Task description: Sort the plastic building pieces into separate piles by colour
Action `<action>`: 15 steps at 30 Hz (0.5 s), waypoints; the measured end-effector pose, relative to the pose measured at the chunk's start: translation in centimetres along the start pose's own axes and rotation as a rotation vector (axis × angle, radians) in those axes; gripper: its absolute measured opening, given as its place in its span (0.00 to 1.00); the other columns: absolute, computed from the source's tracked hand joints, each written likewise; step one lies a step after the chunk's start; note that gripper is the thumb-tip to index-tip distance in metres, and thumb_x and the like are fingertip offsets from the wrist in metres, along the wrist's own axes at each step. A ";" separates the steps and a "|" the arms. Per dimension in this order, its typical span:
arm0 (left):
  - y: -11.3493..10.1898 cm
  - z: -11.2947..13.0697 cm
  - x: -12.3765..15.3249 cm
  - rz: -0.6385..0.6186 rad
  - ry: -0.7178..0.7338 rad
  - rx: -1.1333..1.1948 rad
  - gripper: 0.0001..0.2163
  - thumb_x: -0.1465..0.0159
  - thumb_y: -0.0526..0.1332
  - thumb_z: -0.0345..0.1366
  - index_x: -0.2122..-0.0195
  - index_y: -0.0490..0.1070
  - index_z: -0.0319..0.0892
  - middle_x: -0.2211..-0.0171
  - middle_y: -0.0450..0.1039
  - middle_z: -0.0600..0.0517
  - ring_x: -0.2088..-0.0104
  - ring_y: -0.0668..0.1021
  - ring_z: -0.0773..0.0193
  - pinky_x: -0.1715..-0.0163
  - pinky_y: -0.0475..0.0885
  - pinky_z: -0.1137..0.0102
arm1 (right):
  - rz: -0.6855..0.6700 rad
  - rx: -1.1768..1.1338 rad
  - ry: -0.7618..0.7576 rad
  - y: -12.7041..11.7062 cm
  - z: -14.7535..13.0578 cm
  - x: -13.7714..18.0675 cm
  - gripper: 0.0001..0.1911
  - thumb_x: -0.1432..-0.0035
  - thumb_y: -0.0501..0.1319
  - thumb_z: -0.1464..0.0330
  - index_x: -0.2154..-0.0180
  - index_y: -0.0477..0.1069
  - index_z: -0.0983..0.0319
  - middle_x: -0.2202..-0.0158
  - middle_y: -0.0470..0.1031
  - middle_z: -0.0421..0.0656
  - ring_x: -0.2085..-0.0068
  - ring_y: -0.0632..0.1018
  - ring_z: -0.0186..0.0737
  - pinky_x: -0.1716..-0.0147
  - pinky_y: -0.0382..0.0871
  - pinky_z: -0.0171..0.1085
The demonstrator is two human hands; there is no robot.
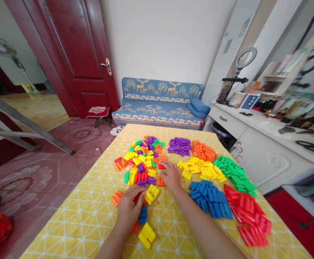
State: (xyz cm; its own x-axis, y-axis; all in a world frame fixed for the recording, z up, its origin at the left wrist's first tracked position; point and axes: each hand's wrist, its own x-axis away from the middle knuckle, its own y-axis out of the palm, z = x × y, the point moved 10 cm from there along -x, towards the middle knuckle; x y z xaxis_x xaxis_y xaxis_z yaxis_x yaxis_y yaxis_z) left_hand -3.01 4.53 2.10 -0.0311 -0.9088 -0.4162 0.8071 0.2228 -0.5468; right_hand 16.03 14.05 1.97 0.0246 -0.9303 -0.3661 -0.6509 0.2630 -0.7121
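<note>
My left hand point(128, 207) is closed in a pinch near the table's middle, on a dark red plastic block point(137, 196) partly hidden by the fingers. Beside it lie a yellow block point(151, 194), a blue block point(143, 215) and an orange block point(117, 198). Another yellow block point(146, 235) sits nearer to me, close to my left wrist. Further right, my right hand point(171, 177) has its fingers closed on a small red block point(161, 166) at the edge of the mixed-colour pile point(143, 153). Its lower fingers are hidden.
Sorted piles lie on the yellow tablecloth point(92, 216): purple point(180, 146), orange point(203, 150), yellow point(201, 167), green point(235, 174), blue point(210, 198) and red point(248, 212). A blue sofa point(157, 102) stands behind, a white dresser point(275, 138) to the right.
</note>
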 end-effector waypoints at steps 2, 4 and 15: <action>0.0 -0.1 0.0 0.000 -0.004 -0.006 0.09 0.37 0.57 0.36 0.62 0.77 0.45 0.62 0.78 0.48 0.59 0.79 0.58 0.57 0.74 0.63 | -0.018 0.008 0.011 0.5 0.1 -0.2 0.23 0.51 0.58 0.77 0.54 0.75 0.55 0.53 0.75 0.42 0.51 0.71 0.45 0.50 0.64 0.42; 0.1 -0.2 0.0 -0.006 -0.006 -0.010 0.09 0.37 0.57 0.36 0.62 0.77 0.45 0.62 0.78 0.49 0.60 0.79 0.58 0.57 0.74 0.63 | 0.003 0.010 0.018 0.5 0.1 -0.2 0.21 0.50 0.57 0.77 0.55 0.75 0.55 0.54 0.75 0.41 0.52 0.71 0.44 0.51 0.64 0.41; 0.0 0.0 0.1 -0.001 0.006 -0.001 0.09 0.38 0.57 0.35 0.62 0.77 0.45 0.62 0.78 0.48 0.60 0.79 0.58 0.58 0.75 0.63 | -0.013 0.030 0.029 -1.1 1.4 -1.7 0.14 0.38 0.52 0.69 0.58 0.76 0.58 0.60 0.79 0.42 0.59 0.77 0.39 0.59 0.69 0.36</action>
State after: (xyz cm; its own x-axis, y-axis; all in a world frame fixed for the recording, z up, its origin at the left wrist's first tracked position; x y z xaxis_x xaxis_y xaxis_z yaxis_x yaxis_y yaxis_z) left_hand -3.06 4.50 2.06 -0.0350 -0.9068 -0.4200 0.8063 0.2227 -0.5480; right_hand 17.80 15.75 2.53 0.0106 -0.9404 -0.3398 -0.6273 0.2584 -0.7346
